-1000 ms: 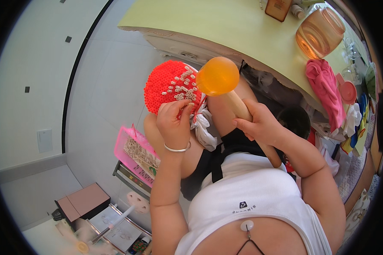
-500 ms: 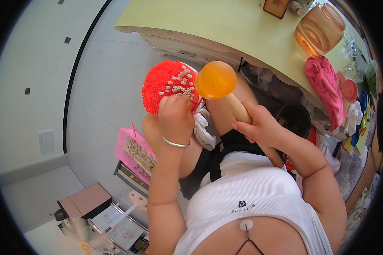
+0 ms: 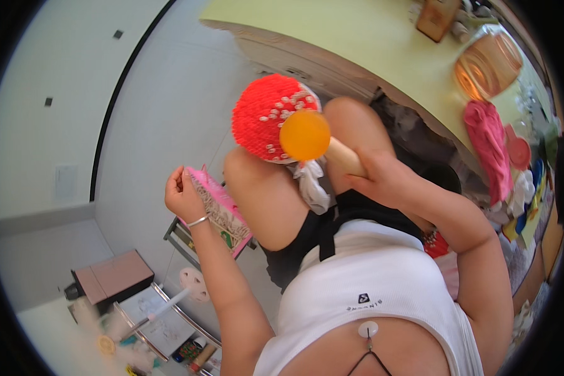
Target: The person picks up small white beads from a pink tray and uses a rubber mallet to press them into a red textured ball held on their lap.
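Observation:
My right hand point(image 3: 382, 178) grips the pale wooden handle of a mallet point(image 3: 305, 135) with a rounded orange head. Its head overlaps the lower right of a round red piece point(image 3: 261, 113) on my knees, covered in small tube-like bits; whether they touch I cannot tell. Scattered white bits point(image 3: 291, 100) stand out on its right side. White cloth or plastic point(image 3: 313, 188) bunches below it. My left hand point(image 3: 185, 195), with a silver bangle, is at the far left end of a pink basket point(image 3: 214, 182) of thin pale pieces. Its fingers are pinched together; anything between them is too small to make out.
A yellow-green table point(image 3: 332, 44) runs along the far right, carrying an amber jar point(image 3: 489, 66) and a pink towel point(image 3: 487, 150). The basket sits on a dark-framed stool point(image 3: 185, 243) by my left leg. A white fan point(image 3: 194, 285) and a brown box point(image 3: 114, 276) are at lower left.
My left hand has left the red piece and moved left to the basket. The mallet's head has come lower, over the piece's edge. The whole view has shifted a little.

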